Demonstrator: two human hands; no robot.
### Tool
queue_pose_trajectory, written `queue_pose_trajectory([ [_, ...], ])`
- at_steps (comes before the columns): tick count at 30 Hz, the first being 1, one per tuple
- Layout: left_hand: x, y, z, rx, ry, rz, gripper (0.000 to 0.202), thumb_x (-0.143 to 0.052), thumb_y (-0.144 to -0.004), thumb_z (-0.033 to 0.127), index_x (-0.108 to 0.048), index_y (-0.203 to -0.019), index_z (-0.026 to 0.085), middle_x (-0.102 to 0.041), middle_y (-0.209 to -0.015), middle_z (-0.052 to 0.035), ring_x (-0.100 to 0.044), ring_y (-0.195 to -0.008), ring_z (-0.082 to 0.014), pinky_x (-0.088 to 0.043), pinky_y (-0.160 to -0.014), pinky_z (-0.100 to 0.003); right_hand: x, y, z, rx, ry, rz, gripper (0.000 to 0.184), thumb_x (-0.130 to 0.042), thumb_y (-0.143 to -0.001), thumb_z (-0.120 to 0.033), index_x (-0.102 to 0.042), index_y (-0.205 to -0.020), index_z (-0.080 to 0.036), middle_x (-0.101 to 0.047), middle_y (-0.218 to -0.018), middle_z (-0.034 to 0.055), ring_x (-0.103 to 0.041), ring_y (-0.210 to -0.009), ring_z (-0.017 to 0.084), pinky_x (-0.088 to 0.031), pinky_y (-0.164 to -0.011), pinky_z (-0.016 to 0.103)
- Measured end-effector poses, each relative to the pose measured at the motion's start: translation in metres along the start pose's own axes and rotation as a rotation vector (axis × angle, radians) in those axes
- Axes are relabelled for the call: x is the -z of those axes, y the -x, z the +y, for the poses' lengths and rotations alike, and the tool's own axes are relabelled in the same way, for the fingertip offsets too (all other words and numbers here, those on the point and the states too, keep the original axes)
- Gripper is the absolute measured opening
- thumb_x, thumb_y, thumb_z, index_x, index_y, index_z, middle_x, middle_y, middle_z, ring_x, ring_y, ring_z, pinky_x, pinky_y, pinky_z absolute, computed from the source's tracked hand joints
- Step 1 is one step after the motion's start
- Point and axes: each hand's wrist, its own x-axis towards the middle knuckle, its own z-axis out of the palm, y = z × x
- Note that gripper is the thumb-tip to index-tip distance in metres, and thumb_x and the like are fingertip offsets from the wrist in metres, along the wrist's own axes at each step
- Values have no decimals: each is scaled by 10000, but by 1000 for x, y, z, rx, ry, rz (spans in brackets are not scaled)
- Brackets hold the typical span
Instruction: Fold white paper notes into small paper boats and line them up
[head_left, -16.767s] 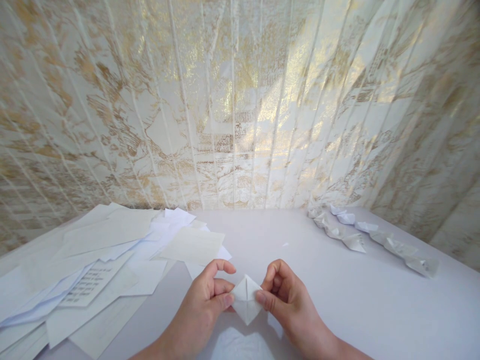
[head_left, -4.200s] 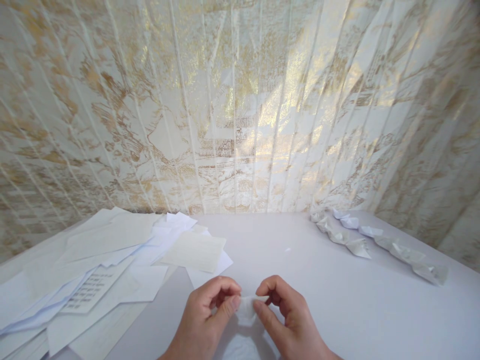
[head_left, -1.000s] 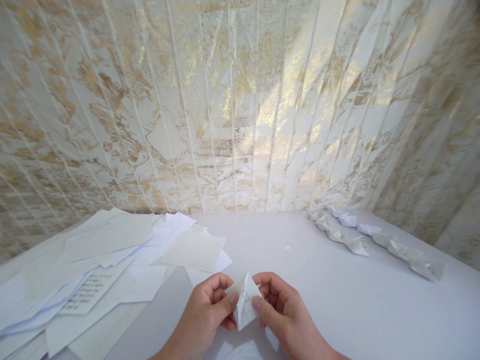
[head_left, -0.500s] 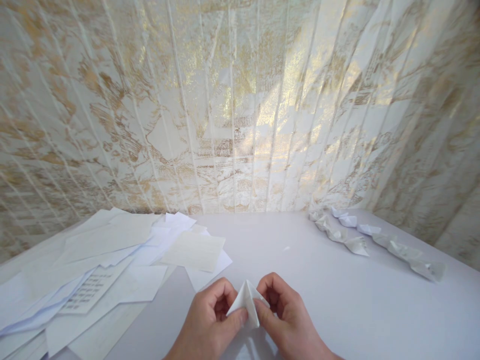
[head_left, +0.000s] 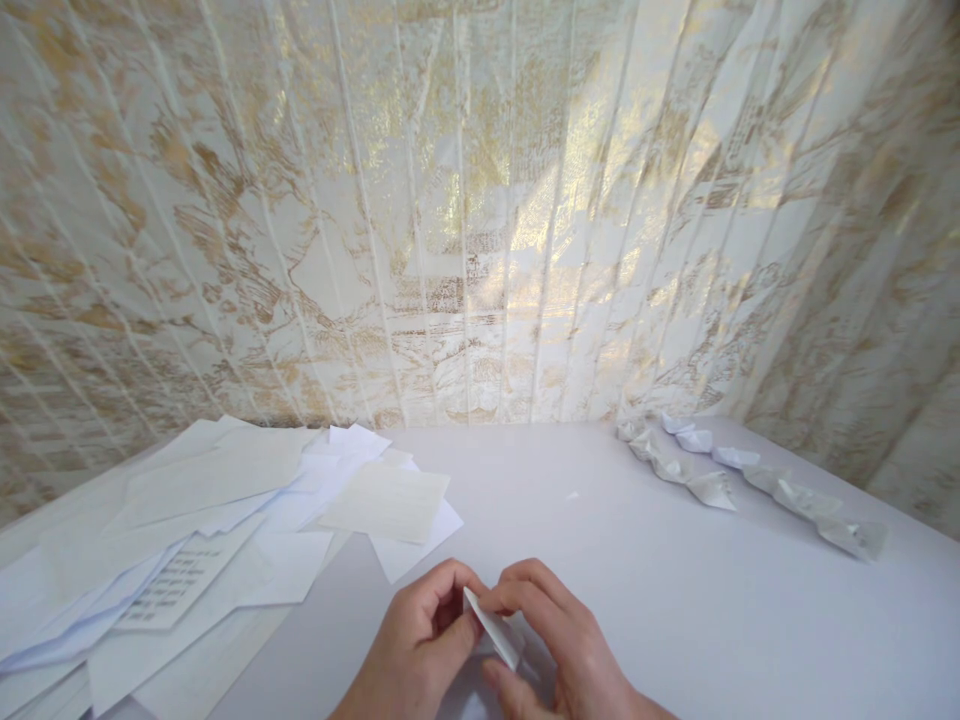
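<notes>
A small folded piece of white paper point(head_left: 495, 632) is between my two hands, low in the middle of the view. My left hand point(head_left: 424, 640) pinches its left side between thumb and bent fingers. On the far right side, the fingers of my right hand point(head_left: 559, 635) lie along the paper's upper edge. The right thumb is lower, apart from those fingers, by the paper's near corner. Part of the fold is hidden behind the fingers.
A loose pile of white paper sheets point(head_left: 217, 480) covers the table's left side, one with printed text point(head_left: 172, 585). Folded paper boats point(head_left: 795, 495) stand in two rows at the right. A tiny paper scrap point(head_left: 572, 496) lies mid-table point(head_left: 675, 600). A patterned curtain point(head_left: 465, 200) hangs behind.
The paper has turned from a pointed, opened shape facing me to a flatter, slanted one. My right fingers have moved over its top, and the right thumb has dropped away from its middle.
</notes>
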Motion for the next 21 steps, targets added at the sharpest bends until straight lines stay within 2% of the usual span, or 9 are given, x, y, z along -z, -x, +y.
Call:
queue_pose_trajectory([
  [4,-1,-1,6,107,112,84,175,-648,-662,286,-552,-613,148,-522,-552,31,-436,-542,-111,-332,-528,-213,7,-2,-5,-30,-85,7,164,-485,-776,-249,-566,-882,-154,-501,-807,62,-527,-725,175,-445,-649,269],
  [7,-2,-2,9,149,167,120,125,-619,-665,237,-557,-600,150,-509,-532,39,-428,-517,-105,-321,-511,-212,6,-1,-5,-170,-91,43,118,-464,-805,-243,-550,-792,-163,-515,-745,38,-522,-700,162,-430,-647,260],
  [10,-2,-2,11,86,163,97,108,-594,-674,184,-568,-574,152,-500,-557,35,-434,-540,-107,-326,-520,-210,0,-1,-3,-352,-138,-20,97,-512,-771,-247,-535,-741,-157,-504,-653,1,-487,-616,137,-408,-581,234],
  [12,-1,-2,12,37,114,67,125,-601,-669,161,-586,-545,150,-504,-605,26,-452,-584,-113,-342,-544,-208,-3,-1,-2,-425,-180,-63,94,-517,-746,-231,-519,-693,-154,-470,-589,-27,-446,-549,114,-380,-520,210],
  [14,1,-3,11,8,61,79,100,-613,-679,187,-631,-587,151,-535,-697,10,-473,-635,-121,-361,-588,-211,-4,-1,-1,-466,-154,-34,107,-500,-741,-208,-498,-646,-158,-442,-551,-42,-414,-508,99,-356,-481,197],
  [16,2,-2,8,6,49,140,117,-621,-699,265,-666,-726,161,-551,-729,3,-465,-619,-115,-365,-586,-213,-3,-1,-1,-474,-59,48,132,-486,-747,-190,-485,-617,-164,-450,-539,-40,-413,-499,98,-361,-480,198],
  [18,3,-2,6,11,76,219,232,-624,-704,358,-651,-844,174,-535,-679,18,-425,-553,-97,-345,-527,-202,-1,-1,0,-436,45,114,146,-484,-751,-173,-478,-605,-170,-472,-544,-31,-432,-505,103,-380,-494,205],
  [21,1,0,2,13,108,212,340,-655,-667,451,-614,-873,184,-448,-555,63,-373,-475,-75,-286,-439,-179,2,0,0,-284,143,129,143,-479,-744,-128,-466,-611,-179,-478,-577,-18,-460,-524,113,-397,-506,212],
])
